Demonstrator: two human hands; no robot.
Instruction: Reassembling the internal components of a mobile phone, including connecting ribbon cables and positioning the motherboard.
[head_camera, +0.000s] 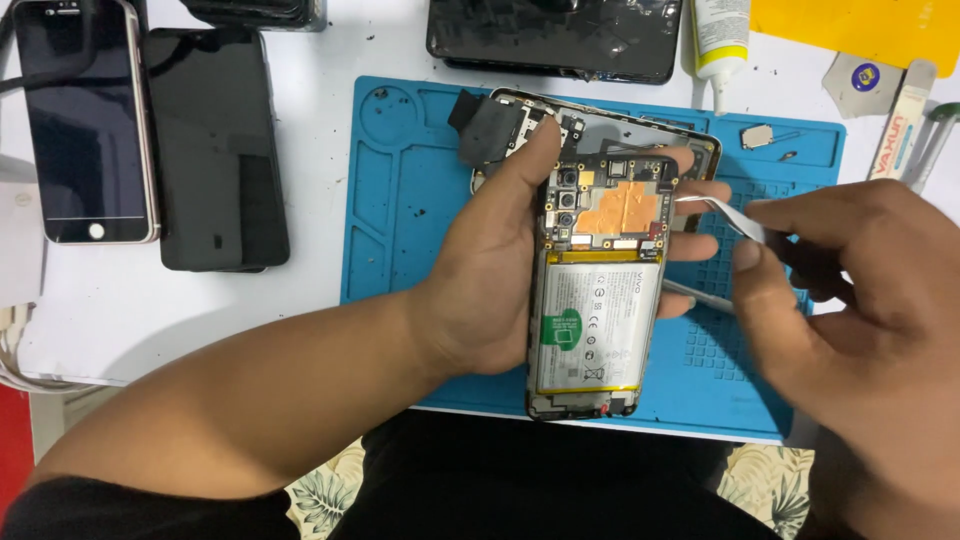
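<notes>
The opened phone (597, 290) lies back-side up in the left hand (490, 290), held above the blue mat (400, 200) and tilted slightly, its long axis running away from the person. Its rear cover is off: a dark circuit board with camera modules and a copper-coloured foil patch fills the upper part, and a silvery-white battery with a green round sticker and yellow edging fills the lower part. The thumb presses the phone's upper left edge and the fingertips wrap its right edge. Just right of the phone, the right hand (860, 320) pinches a thin white strip (725, 212) that reaches toward the phone's upper right edge, with slim metal tweezers (700, 296) below it.
</notes>
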